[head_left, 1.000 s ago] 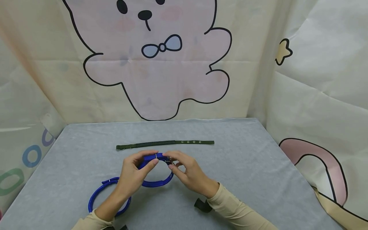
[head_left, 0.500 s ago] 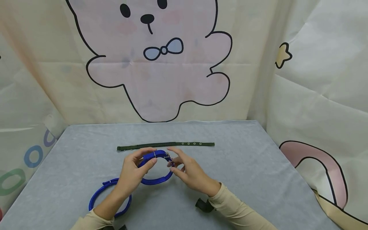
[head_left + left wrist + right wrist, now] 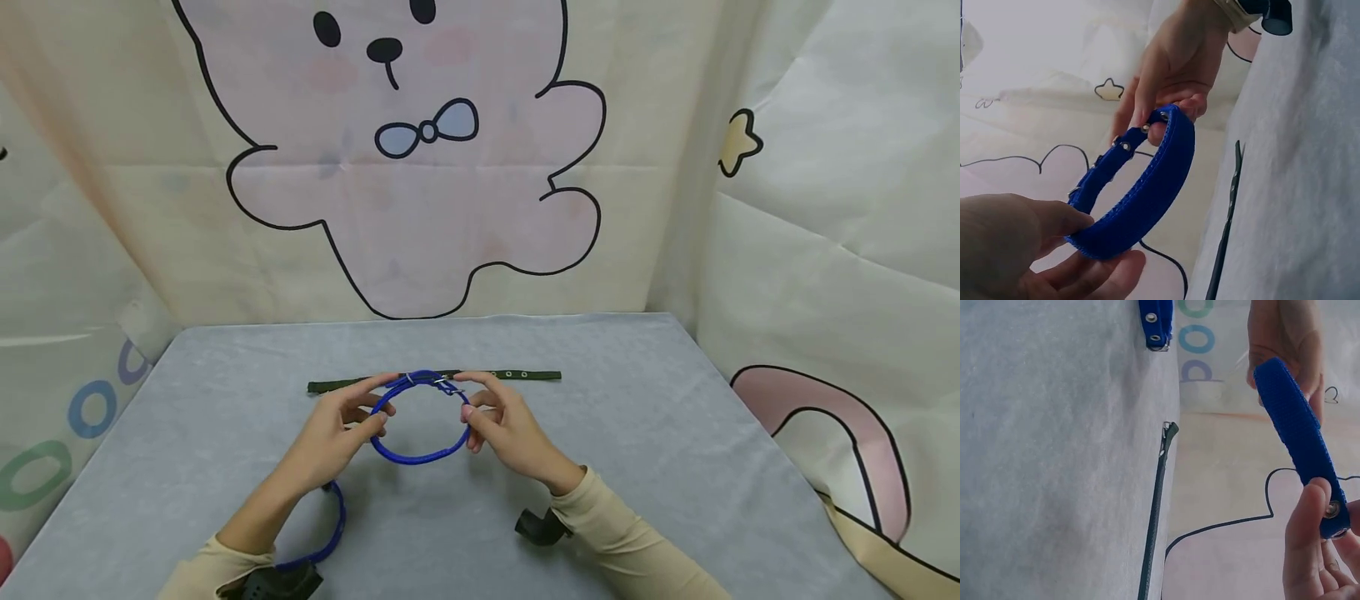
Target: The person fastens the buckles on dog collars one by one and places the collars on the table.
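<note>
I am holding the buckled blue collar up off the grey table between both hands, my left hand pinching its left side and my right hand pinching its right side near the buckle, which my fingertips are partly covering. Behind it the green collar is lying flat and straight, its middle hidden by the loop. My left forearm is covering most of a second blue collar lying on the table.
</note>
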Demonstrator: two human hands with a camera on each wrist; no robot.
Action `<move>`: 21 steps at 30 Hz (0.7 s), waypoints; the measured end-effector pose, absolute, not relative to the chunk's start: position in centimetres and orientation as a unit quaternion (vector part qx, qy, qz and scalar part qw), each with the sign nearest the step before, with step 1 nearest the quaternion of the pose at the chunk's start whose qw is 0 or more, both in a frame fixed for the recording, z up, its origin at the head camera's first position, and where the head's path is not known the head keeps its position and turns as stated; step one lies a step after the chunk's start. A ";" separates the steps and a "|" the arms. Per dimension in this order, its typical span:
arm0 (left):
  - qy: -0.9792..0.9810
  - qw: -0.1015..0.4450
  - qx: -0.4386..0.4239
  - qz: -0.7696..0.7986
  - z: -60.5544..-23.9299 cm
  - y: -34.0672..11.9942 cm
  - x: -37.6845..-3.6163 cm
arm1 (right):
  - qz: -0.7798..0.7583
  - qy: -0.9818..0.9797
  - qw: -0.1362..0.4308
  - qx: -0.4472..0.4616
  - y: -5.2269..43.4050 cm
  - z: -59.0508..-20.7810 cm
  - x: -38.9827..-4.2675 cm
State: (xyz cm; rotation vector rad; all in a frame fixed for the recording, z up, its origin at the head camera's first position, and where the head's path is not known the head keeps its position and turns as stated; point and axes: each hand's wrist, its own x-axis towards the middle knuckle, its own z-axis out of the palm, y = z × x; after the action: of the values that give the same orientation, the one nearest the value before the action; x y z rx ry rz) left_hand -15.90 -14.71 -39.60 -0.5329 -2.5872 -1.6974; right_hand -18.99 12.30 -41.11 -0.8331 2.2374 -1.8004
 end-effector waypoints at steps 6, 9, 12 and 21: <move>-0.856 -0.013 -0.159 -0.492 -39.0 -15.5 -16.0 | -0.600 0.748 0.080 -0.273 12.7 -40.9 -19.3; -0.868 -0.030 -0.155 -0.471 -38.8 -15.8 -16.1 | -0.587 0.757 0.079 -0.278 12.7 -41.0 -19.6; -0.872 -0.052 -0.150 -0.463 -38.7 -15.9 -16.1 | -0.572 0.765 0.082 -0.284 12.7 -41.1 -19.6; -0.870 -0.124 -0.182 -0.441 -39.2 -16.7 -16.7 | -0.585 0.753 0.135 -0.271 12.3 -42.1 -19.5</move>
State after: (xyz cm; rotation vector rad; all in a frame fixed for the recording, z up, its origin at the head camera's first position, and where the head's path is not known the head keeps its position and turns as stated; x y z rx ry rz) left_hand -16.71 -16.69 -39.18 -0.6234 -2.9728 -1.5051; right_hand -19.46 12.29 -42.08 -0.7847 2.1817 -1.6943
